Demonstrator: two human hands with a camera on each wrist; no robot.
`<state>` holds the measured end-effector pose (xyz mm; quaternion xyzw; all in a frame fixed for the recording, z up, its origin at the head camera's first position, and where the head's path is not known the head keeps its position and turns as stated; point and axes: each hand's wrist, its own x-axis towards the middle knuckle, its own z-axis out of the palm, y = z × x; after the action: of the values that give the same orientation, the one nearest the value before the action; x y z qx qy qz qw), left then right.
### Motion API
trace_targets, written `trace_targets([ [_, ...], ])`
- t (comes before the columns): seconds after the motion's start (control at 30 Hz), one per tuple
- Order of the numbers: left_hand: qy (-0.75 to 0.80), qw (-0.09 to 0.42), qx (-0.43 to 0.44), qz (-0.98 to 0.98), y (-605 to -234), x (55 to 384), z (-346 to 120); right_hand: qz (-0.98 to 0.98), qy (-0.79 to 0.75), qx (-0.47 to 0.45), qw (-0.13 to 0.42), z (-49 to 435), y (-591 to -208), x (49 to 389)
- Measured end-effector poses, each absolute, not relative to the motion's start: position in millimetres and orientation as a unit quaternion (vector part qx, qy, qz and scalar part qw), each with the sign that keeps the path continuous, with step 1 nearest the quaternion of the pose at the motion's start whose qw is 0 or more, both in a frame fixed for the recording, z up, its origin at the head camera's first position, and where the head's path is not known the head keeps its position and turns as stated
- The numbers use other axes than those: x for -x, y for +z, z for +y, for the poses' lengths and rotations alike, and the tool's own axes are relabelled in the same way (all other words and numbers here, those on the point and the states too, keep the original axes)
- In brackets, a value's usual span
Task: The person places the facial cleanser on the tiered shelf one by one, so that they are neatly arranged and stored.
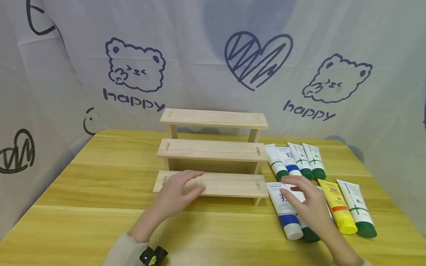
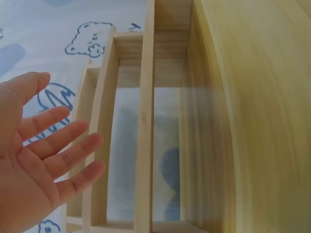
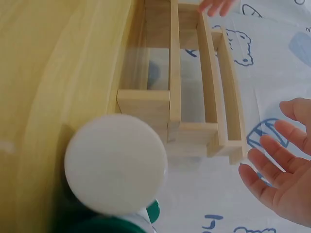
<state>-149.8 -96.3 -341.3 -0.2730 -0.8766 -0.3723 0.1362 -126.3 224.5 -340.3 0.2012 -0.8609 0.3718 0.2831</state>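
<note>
A three-tier wooden shelf [image 1: 213,149] stands at the back middle of the table, its steps bare. My left hand [image 1: 181,194] hovers by the lowest step at its left end; in the left wrist view the fingers [image 2: 73,145] are spread and hold nothing. My right hand [image 1: 309,203] is held over the front row of tubes with fingers loosely bent, and the right wrist view shows nothing in it. Under and beside it lie a white tube with a blue band [image 1: 283,208], a yellow tube [image 1: 337,207] and a white tube with a green cap [image 1: 357,208].
Behind the front row, several more tubes [image 1: 311,160] lie close to the shelf's right side. A white cloth with drawings [image 1: 199,81] hangs behind the wooden table [image 1: 83,207]. One white cap [image 3: 115,165] shows large in the right wrist view.
</note>
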Motion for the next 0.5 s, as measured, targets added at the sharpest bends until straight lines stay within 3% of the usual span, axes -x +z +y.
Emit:
trace_targets([
  [0.37, -0.392, 0.129, 0.262, -0.872, -345, 157, -111, -0.868, 0.379, -0.176, 0.270, 239, -341, 128],
  [0.5, -0.407, 0.135, 0.258, -0.866, -346, 160, -116, -0.859, 0.385, -0.192, 0.277, 260, -362, 141],
])
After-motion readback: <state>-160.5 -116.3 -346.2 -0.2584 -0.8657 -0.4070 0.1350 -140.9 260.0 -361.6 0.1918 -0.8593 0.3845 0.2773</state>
